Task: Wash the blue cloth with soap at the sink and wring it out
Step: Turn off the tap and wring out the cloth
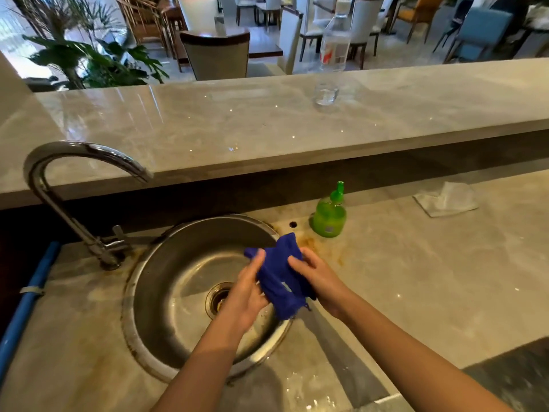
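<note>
Head view, sink station. Item: blue cloth (282, 278), bunched, held between both hands over the right part of the round steel sink (178, 263). Item: left hand (246, 295), fingers (260, 258) curled, grasping the cloth's left side. Item: right hand (320, 281), fingers clenched on its right side. Item: green soap bottle (329, 215), upright on the table (416, 278) just behind the sink's rim. Item: curved tap (59, 188), left of the sink.

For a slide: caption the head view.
Left hand and right hand grip a bunched blue cloth at a round steel sink.
</note>
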